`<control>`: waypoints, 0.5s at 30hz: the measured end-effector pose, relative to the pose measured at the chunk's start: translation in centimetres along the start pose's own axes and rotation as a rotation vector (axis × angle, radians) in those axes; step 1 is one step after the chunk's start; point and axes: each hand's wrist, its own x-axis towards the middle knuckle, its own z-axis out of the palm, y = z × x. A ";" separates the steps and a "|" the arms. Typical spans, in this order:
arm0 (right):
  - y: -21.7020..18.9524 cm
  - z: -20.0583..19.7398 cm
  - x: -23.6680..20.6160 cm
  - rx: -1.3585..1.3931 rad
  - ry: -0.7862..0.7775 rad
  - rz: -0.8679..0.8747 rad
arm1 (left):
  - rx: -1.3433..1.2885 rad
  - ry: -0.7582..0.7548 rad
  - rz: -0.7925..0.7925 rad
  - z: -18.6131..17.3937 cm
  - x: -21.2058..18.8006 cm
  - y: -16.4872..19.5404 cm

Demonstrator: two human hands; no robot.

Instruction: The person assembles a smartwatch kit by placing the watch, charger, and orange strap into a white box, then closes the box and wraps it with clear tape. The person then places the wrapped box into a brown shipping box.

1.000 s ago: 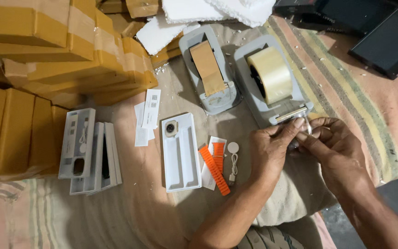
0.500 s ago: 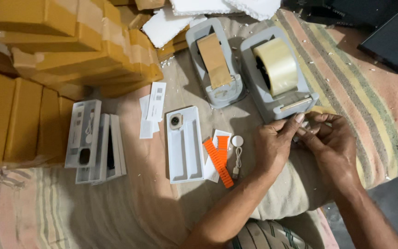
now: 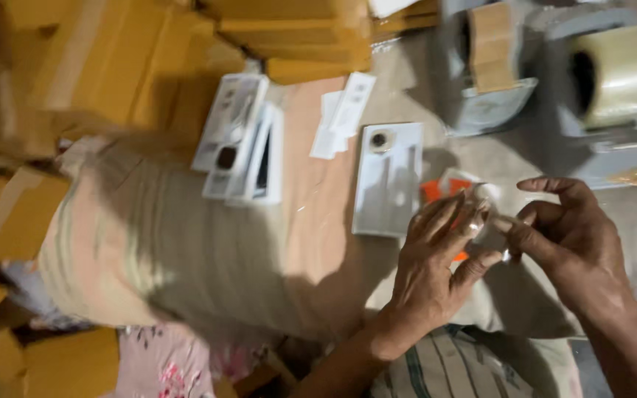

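Note:
My left hand [image 3: 436, 265] and my right hand [image 3: 573, 236] meet at the right of the head view, and together they pinch a small clear strip of tape [image 3: 489, 221] between the fingertips. Just behind the hands lies an orange watch strap [image 3: 436, 190], partly hidden by my fingers. A white tray [image 3: 388, 180] with a small round watch body at its top lies left of the strap. The picture is blurred by motion.
Two grey tape dispensers stand at the top right, one with brown tape [image 3: 489, 44], one with clear tape [image 3: 617, 70]. White boxes [image 3: 241, 140] and white leaflets [image 3: 344, 114] lie in the middle. Stacks of yellow cartons [image 3: 112, 66] fill the left and top.
The view has swung down and to the right, so everything sits higher and looks larger. My hands have come away from the clear tape dispenser, still pinched together on the tape strip.

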 end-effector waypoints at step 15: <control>-2.5 16.4 7.0 -0.394 -0.265 0.046 | 0.511 0.178 -0.227 -8.5 -3.3 -12.0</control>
